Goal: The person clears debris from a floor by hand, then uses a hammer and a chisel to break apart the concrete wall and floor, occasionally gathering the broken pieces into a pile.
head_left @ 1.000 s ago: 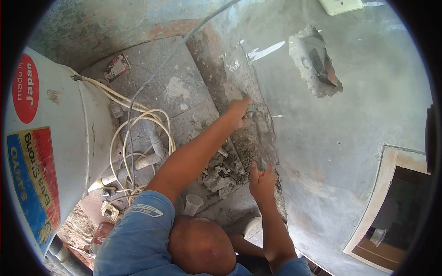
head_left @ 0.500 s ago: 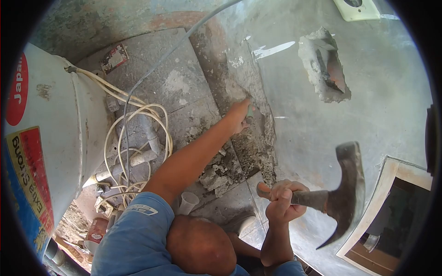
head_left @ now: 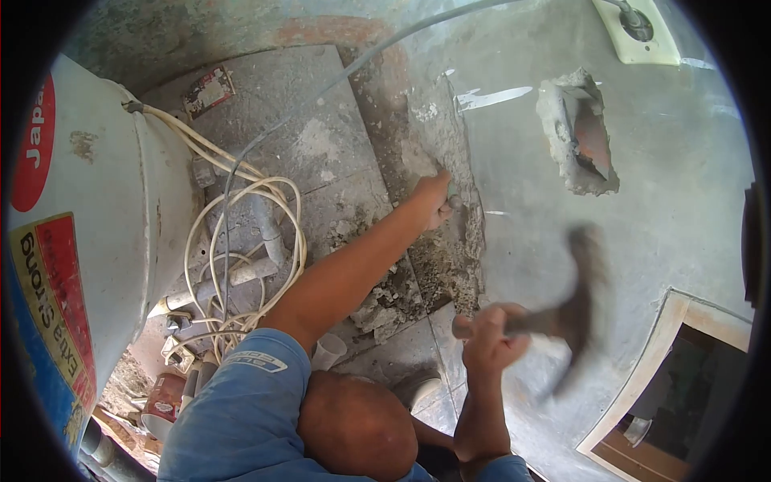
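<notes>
My left hand [head_left: 432,201] reaches to the broken strip at the foot of the wall, its fingers wrapped round a chisel [head_left: 455,202]. Only the chisel's rounded end shows; its tip is hidden. My right hand [head_left: 491,341] grips the handle of a claw hammer [head_left: 580,309], whose head is blurred by motion and points to the right, away from the chisel. Below my left hand, broken rubble [head_left: 384,309] lies along the chipped channel [head_left: 446,257]. A bare knee [head_left: 357,426] is between my arms.
A large white bucket [head_left: 104,201] stands at left, beside coiled cable [head_left: 299,233] and grey pipe [head_left: 265,229]. A clear plastic cup [head_left: 328,351] is near my left sleeve. The wall has a rough hole [head_left: 590,136], a socket plate [head_left: 642,44] and a framed opening [head_left: 683,386].
The hammer head has moved left and slightly up and turned blurry, still in my right hand. My left hand stays at the channel, while the view has shifted slightly.
</notes>
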`<act>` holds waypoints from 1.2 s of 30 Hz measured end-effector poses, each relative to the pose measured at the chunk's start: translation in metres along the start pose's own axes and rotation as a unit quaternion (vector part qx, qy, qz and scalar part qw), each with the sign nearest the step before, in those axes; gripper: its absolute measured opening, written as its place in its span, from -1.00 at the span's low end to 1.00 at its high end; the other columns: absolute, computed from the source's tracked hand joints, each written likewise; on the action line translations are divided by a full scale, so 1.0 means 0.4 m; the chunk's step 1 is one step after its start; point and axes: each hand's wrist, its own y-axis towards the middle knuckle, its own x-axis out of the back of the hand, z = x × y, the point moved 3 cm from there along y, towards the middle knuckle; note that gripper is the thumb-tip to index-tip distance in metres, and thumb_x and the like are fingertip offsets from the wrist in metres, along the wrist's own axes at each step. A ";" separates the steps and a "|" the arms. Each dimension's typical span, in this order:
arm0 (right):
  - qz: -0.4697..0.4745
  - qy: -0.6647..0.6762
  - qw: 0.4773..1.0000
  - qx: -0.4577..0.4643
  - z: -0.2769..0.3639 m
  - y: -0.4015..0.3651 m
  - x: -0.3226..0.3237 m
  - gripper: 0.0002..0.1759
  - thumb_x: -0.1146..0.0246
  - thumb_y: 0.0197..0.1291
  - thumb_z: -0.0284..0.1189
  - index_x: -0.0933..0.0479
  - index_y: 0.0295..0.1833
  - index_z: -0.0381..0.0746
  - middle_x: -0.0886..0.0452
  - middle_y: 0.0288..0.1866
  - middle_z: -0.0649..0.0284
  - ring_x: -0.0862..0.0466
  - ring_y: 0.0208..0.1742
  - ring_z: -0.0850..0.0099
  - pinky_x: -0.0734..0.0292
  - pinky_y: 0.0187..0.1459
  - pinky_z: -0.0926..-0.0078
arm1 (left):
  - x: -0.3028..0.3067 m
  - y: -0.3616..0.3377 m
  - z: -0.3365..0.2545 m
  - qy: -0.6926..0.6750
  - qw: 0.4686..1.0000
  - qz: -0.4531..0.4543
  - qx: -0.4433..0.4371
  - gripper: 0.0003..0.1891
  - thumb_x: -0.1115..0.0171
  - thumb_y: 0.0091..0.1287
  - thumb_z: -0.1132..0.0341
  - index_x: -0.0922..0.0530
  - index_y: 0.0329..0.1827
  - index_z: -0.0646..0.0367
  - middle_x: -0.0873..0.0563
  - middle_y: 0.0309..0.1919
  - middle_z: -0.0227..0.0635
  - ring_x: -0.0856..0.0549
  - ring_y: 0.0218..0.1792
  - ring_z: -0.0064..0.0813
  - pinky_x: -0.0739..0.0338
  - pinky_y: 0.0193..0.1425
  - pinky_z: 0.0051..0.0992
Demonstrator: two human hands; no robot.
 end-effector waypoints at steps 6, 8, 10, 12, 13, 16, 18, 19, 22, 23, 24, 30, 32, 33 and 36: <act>0.034 -0.462 0.813 0.352 -0.122 -0.008 -0.019 -0.85 -0.05 0.29 -0.38 -0.41 -0.20 -0.24 -0.36 -0.64 0.35 -0.36 -0.69 0.50 -0.34 -0.62 0.56 | -0.015 0.014 0.019 -0.010 1.000 0.013 0.000 -0.71 -0.01 0.40 0.11 -0.40 -0.28 0.18 -0.32 -0.57 -0.41 -0.27 -0.71 -0.58 -0.12 -0.66 -0.53; 0.074 -0.382 0.911 0.138 -0.181 -0.002 -0.044 -0.84 -0.06 0.29 -0.39 -0.44 -0.17 -0.26 -0.37 -0.64 0.33 -0.39 -0.67 0.49 -0.36 -0.60 0.54 | -0.019 0.013 0.006 0.015 1.000 -0.017 -0.014 -0.73 -0.01 0.40 0.11 -0.39 -0.30 0.14 -0.32 -0.57 -0.40 -0.27 -0.68 -0.55 -0.18 -0.61 -0.47; 0.127 -0.284 0.944 -0.107 -0.176 -0.010 -0.034 -0.83 -0.06 0.28 -0.41 -0.47 -0.14 -0.27 -0.39 -0.64 0.32 -0.42 -0.65 0.48 -0.38 -0.58 0.52 | -0.013 0.008 0.006 0.012 1.000 -0.020 -0.001 -0.73 -0.02 0.39 0.10 -0.38 -0.32 0.12 -0.32 -0.56 -0.41 -0.28 -0.68 -0.54 -0.20 -0.60 -0.45; 0.038 -0.202 0.975 -0.083 -0.052 0.024 -0.016 -0.86 -0.06 0.28 -0.44 -0.43 -0.28 -0.29 -0.38 -0.65 0.27 -0.41 -0.64 0.52 -0.40 -0.56 0.49 | -0.020 0.010 -0.010 0.021 1.000 -0.020 0.003 -0.73 -0.03 0.39 0.10 -0.36 -0.34 0.11 -0.32 -0.56 -0.42 -0.29 -0.67 -0.54 -0.22 -0.58 -0.43; 0.031 -0.078 0.996 -0.040 0.026 0.040 0.001 -0.85 -0.06 0.29 -0.41 -0.39 -0.28 -0.28 -0.37 -0.64 0.26 -0.39 -0.64 0.52 -0.41 -0.55 0.48 | -0.017 0.007 -0.001 0.027 0.999 -0.017 -0.002 -0.72 -0.03 0.39 0.10 -0.35 -0.35 0.11 -0.31 -0.56 -0.42 -0.29 -0.67 -0.54 -0.22 -0.58 -0.43; -0.040 0.137 0.974 0.176 0.106 0.073 -0.014 -0.78 -0.06 0.33 -0.30 -0.25 -0.24 -0.22 -0.36 -0.59 0.27 -0.36 -0.63 0.50 -0.40 -0.55 0.48 | -0.011 -0.015 0.004 0.015 1.000 -0.014 -0.002 -0.71 -0.04 0.39 0.09 -0.33 -0.36 0.11 -0.30 -0.56 -0.43 -0.30 -0.67 -0.53 -0.22 -0.58 -0.43; -0.010 0.167 0.964 0.207 0.009 0.035 -0.016 -0.73 -0.06 0.35 -0.22 -0.20 -0.23 -0.16 -0.35 -0.59 0.29 -0.36 -0.62 0.49 -0.37 -0.56 0.49 | -0.019 -0.016 -0.015 -0.005 1.000 -0.006 -0.002 -0.71 -0.04 0.39 0.09 -0.33 -0.35 0.12 -0.29 -0.56 -0.43 -0.30 -0.66 -0.54 -0.21 -0.58 -0.42; -0.017 0.166 0.970 0.175 -0.071 0.002 -0.029 -0.73 -0.10 0.31 -0.24 -0.27 -0.33 -0.16 -0.40 -0.61 0.29 -0.40 -0.62 0.47 -0.34 -0.56 0.48 | -0.015 -0.007 -0.017 0.000 1.000 0.001 0.002 -0.71 -0.04 0.39 0.09 -0.32 -0.36 0.12 -0.29 -0.58 -0.43 -0.28 -0.68 -0.54 -0.19 -0.60 -0.44; 0.053 -0.235 0.968 -0.069 -0.399 -0.111 0.003 -0.70 -0.14 0.28 -0.27 -0.31 -0.48 -0.15 -0.45 -0.64 0.29 -0.46 -0.60 0.49 -0.33 -0.55 0.48 | 0.011 0.107 0.038 0.011 1.000 -0.003 0.007 -0.69 -0.03 0.39 0.10 -0.30 -0.40 0.12 -0.29 -0.62 -0.41 -0.24 -0.72 -0.56 -0.14 -0.63 -0.47; 0.074 -0.296 0.951 -0.056 -0.349 -0.091 -0.020 -0.69 -0.13 0.27 -0.31 -0.32 -0.52 -0.14 -0.47 -0.64 0.30 -0.46 -0.61 0.54 -0.31 -0.58 0.51 | 0.014 0.140 0.044 0.017 1.000 -0.011 -0.002 -0.68 -0.03 0.39 0.10 -0.28 -0.43 0.11 -0.29 -0.64 -0.41 -0.22 -0.74 -0.57 -0.11 -0.64 -0.49; 0.095 -0.355 0.929 -0.038 -0.289 -0.061 -0.042 -0.67 -0.13 0.26 -0.34 -0.33 -0.57 -0.14 -0.49 -0.64 0.31 -0.46 -0.61 0.58 -0.28 -0.61 0.54 | -0.002 0.110 0.013 0.018 1.000 -0.008 -0.009 -0.68 -0.03 0.39 0.10 -0.28 -0.43 0.11 -0.29 -0.64 -0.41 -0.22 -0.74 -0.57 -0.11 -0.64 -0.49; -0.066 0.214 0.959 0.176 0.131 0.058 0.007 -0.73 0.10 0.40 -0.31 -0.21 -0.40 -0.14 -0.21 -0.64 0.41 -0.16 -0.68 0.59 -0.19 -0.63 0.64 | -0.030 0.015 -0.007 -0.013 1.000 -0.012 0.024 -0.69 0.01 0.39 0.13 -0.27 -0.46 0.11 -0.33 -0.67 -0.42 -0.20 -0.77 -0.57 -0.11 -0.66 -0.50; -0.014 0.214 0.938 0.271 0.176 0.071 0.008 -0.74 0.14 0.42 -0.23 -0.21 -0.33 -0.11 -0.18 -0.61 0.40 -0.15 -0.66 0.58 -0.20 -0.60 0.64 | -0.036 0.010 -0.015 -0.025 0.999 -0.028 0.017 -0.70 0.01 0.39 0.13 -0.28 -0.46 0.11 -0.33 -0.67 -0.43 -0.20 -0.77 -0.58 -0.11 -0.65 -0.51; 0.001 0.211 0.944 0.255 0.108 0.057 -0.005 -0.72 0.13 0.39 -0.17 -0.21 -0.31 -0.12 -0.26 -0.59 0.39 -0.17 -0.67 0.56 -0.22 -0.59 0.57 | -0.036 0.009 -0.020 -0.026 0.999 -0.027 0.016 -0.70 0.01 0.39 0.13 -0.28 -0.46 0.11 -0.33 -0.67 -0.43 -0.20 -0.77 -0.58 -0.11 -0.65 -0.51; 0.029 -0.248 0.968 0.026 -0.245 -0.028 -0.039 -0.71 -0.15 0.21 -0.29 -0.39 -0.50 -0.20 -0.44 -0.64 0.21 -0.43 -0.61 0.30 -0.36 -0.50 0.33 | -0.036 0.007 -0.002 -0.025 0.999 -0.015 0.020 -0.70 0.01 0.39 0.13 -0.28 -0.45 0.11 -0.33 -0.68 -0.42 -0.21 -0.77 -0.58 -0.11 -0.66 -0.51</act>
